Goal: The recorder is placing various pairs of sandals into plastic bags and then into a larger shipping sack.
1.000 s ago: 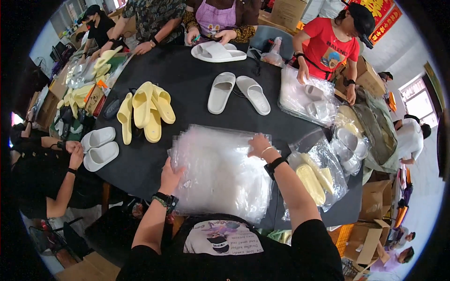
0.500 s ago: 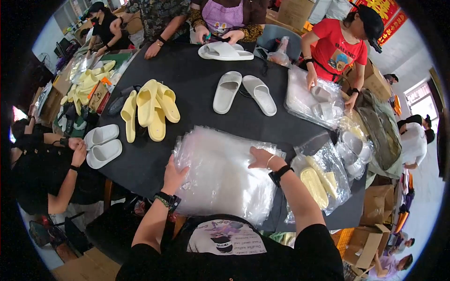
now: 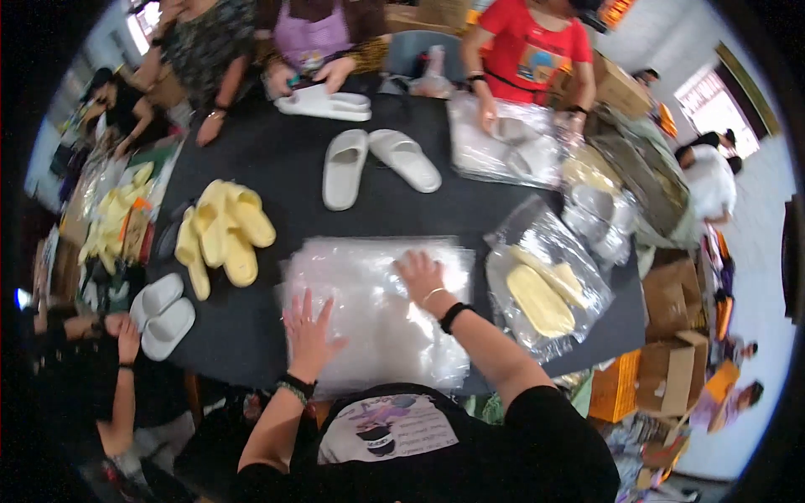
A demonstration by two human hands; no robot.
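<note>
A flat stack of clear plastic bags point(image 3: 377, 323) lies on the black table in front of me. My left hand point(image 3: 310, 335) rests on the left part of the stack, fingers spread. On its upper right part my right hand point(image 3: 423, 278) lies flat with the fingers apart. Neither hand holds anything. Right of the stack is a clear bag with yellow slippers point(image 3: 541, 300) in it. Several loose yellow slippers point(image 3: 225, 230) sit to the left, partly on top of one another. Beyond the stack, a pair of grey slippers point(image 3: 377, 163) stands apart.
A person in red point(image 3: 537, 50) handles bagged grey slippers point(image 3: 528, 147) at the far right. Across the table, a person in a purple apron point(image 3: 312, 38) has a white slipper point(image 3: 323, 102). Another person's hand point(image 3: 126, 338) is beside white slippers point(image 3: 163, 317). Cardboard boxes point(image 3: 671, 373) stand right.
My hands have gone from gripping the stack's side edges to lying spread on top of it. The stack looks squarer. The whole view has shifted and turned.
</note>
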